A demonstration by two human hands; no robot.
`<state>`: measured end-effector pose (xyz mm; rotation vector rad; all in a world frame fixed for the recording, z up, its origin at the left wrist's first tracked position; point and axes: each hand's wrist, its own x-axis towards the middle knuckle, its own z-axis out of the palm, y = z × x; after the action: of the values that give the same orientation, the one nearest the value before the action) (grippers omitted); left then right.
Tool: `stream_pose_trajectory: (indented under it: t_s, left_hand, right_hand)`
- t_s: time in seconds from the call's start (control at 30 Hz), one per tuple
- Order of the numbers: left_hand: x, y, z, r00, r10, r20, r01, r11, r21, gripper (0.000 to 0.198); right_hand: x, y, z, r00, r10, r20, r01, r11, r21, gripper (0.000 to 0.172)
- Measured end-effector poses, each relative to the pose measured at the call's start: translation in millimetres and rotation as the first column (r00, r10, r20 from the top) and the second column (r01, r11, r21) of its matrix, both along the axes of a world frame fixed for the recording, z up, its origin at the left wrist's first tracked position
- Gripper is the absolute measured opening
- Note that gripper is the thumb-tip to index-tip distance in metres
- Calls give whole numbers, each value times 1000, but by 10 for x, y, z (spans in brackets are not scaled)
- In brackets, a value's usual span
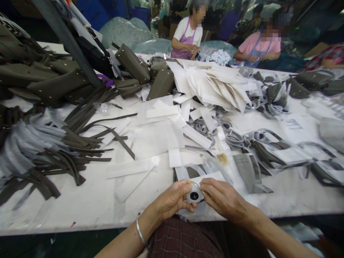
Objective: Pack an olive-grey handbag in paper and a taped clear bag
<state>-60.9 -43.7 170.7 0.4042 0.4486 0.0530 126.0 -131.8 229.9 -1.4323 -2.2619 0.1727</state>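
Near the table's front edge, my left hand (174, 199) grips a small pale roll with a dark round centre (194, 195), thumb on top and fingers curled beneath. My right hand (224, 197) pinches the roll's right side, its fingers closed together. Whether it is a coiled strap or tape I cannot tell. Just beyond my hands lie a white paper strip (212, 177) and a dark olive piece under clear wrapping (191, 172). To the right is a grey-olive bag piece (246, 172).
Dark olive straps (72, 143) are heaped at left, near piled olive bags (53, 80). White sheets (212, 82) and coiled grey straps (233, 138) cover the middle. A slanted metal post (72, 43) rises at left. Across the table, co-workers (188, 36) are at work.
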Motion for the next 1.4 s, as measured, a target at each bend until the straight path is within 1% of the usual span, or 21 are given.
stream_pose_trajectory:
  t_s: [0.07,0.13,0.27,0.33,0.5,0.57,0.7,0.8,0.87,0.93,0.97,1.0,1.03,1.07,1.1,1.13,1.2,1.27,1.3,1.33,1.4]
  left_hand:
    - [4,-3,11,1000,-7,10,7,1000,23,50]
    - [2,-3,17,1000,1,22,-1,1000,1,49]
    - [-27,8,12,993,77,89,-69,994,-88,50]
    - [-44,3,-2,990,96,102,-84,989,-121,50]
    - [-15,-91,-22,989,114,98,-86,964,-251,48]
    - [32,-145,-11,990,105,93,-79,965,-252,42]
    - [200,-250,3,994,25,108,-6,985,-172,34]
    - [460,-360,-23,996,-37,81,47,991,-125,34]
    - [734,-469,-57,999,-52,2,52,999,-14,44]
    - [1081,-605,-95,998,-24,-62,38,973,226,63]
    - [1272,-682,-112,997,-8,-82,38,927,373,71]
    - [1468,-762,-127,995,4,-102,51,851,522,77]
    - [1662,-848,-138,992,17,-124,70,748,661,80]
    - [1851,-937,-146,989,33,-143,92,622,778,81]
    - [2028,-1030,-152,988,44,-148,109,480,870,81]
    - [2192,-1126,-159,990,43,-133,111,332,937,82]
    - [2470,-1314,-179,999,-10,-47,47,46,998,83]
    - [2684,-1479,-210,996,-84,25,-40,-180,983,83]
    - [2768,-1544,-226,994,-98,38,-62,-258,964,84]
    - [2837,-1594,-240,995,-91,45,-71,-308,949,86]
    - [2926,-1652,-258,999,-37,27,-37,-331,943,94]
  right_hand:
    - [-2,9,7,1000,23,-4,-23,999,-25,11]
    - [-25,-1,-5,1000,-5,-25,4,999,-39,11]
    - [-97,-97,-60,965,-205,-166,206,978,-7,15]
    - [-124,-174,-86,951,-245,-190,255,967,27,19]
    - [-90,-361,-113,994,-99,-41,100,995,29,24]
    - [-17,-412,-121,994,-101,-30,102,995,23,22]
    - [271,-510,-159,984,-180,-17,180,983,18,17]
    - [618,-674,-229,949,-302,-86,306,951,38,16]
    - [882,-876,-325,880,-432,-196,444,896,19,18]
    - [1136,-1148,-470,716,-599,-357,594,793,-139,21]
    - [1248,-1297,-557,589,-675,-443,627,728,-277,29]
    - [1345,-1446,-646,438,-735,-518,608,667,-431,44]
    - [1428,-1584,-733,280,-773,-570,543,617,-569,62]
    - [1496,-1705,-811,135,-787,-601,457,588,-667,77]
    - [1552,-1804,-876,18,-780,-626,382,584,-716,87]
    - [1601,-1878,-925,-65,-758,-649,336,596,-729,92]
    - [1693,-1954,-980,-136,-714,-687,335,619,-710,92]
    - [1798,-1962,-987,-117,-697,-708,408,616,-674,83]
    - [1860,-1952,-979,-97,-698,-709,451,604,-657,78]
    - [1931,-1939,-967,-72,-706,-704,481,594,-645,74]
    - [2098,-1907,-945,-28,-726,-687,527,573,-627,68]
